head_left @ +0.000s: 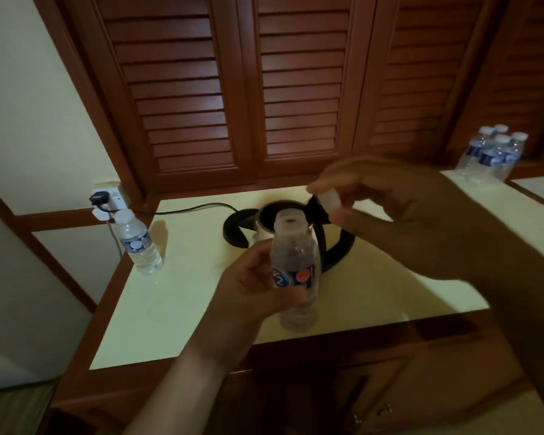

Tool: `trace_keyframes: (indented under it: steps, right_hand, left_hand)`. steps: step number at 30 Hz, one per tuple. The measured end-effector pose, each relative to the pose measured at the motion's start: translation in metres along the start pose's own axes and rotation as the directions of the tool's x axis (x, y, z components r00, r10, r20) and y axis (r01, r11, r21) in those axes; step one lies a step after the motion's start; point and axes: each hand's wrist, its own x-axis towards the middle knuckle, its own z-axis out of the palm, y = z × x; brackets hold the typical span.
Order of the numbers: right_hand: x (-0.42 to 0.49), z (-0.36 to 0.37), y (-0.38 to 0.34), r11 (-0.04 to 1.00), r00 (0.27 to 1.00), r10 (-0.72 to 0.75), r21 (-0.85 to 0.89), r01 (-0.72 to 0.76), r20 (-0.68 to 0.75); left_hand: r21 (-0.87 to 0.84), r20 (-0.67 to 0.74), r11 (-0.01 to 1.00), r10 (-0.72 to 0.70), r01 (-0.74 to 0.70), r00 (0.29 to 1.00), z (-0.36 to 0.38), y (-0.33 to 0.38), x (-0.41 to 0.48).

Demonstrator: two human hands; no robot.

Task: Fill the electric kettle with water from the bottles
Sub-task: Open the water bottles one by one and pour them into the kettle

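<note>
My left hand (248, 287) grips a clear water bottle (296, 271) upright above the counter's front edge; its neck is uncapped. My right hand (405, 221) pinches the white cap (332, 200) just above and right of the bottle's mouth. Behind the bottle stands the electric kettle (264, 227), white-bodied with a black base and handle, its lid up and its dark inside showing. A capped bottle (139, 243) stands at the counter's left corner. Several more capped bottles (493, 155) are grouped at the far right.
The cream counter (186, 293) has a wooden rim. The kettle's black cord (182, 210) runs left to a wall socket (107, 199). Louvred wooden doors (296, 89) rise behind the counter. Wooden drawers (374, 387) sit under the front edge.
</note>
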Motion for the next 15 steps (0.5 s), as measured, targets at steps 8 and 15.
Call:
trace_keyframes:
  steps: [8, 15]
  right_hand:
    - [-0.094, 0.094, 0.074, 0.833, 0.834, 0.541, 0.204, -0.514, -0.108]
    - [-0.111, 0.130, 0.126, 0.790, 0.800, 0.594, -0.125, -0.600, -0.084]
  left_hand:
    - [0.264, -0.189, 0.959, -0.053, 0.103, 0.981, 0.010, -0.025, -0.021]
    - [0.252, -0.247, 0.949, -0.128, 0.191, 0.961, 0.014, -0.030, -0.029]
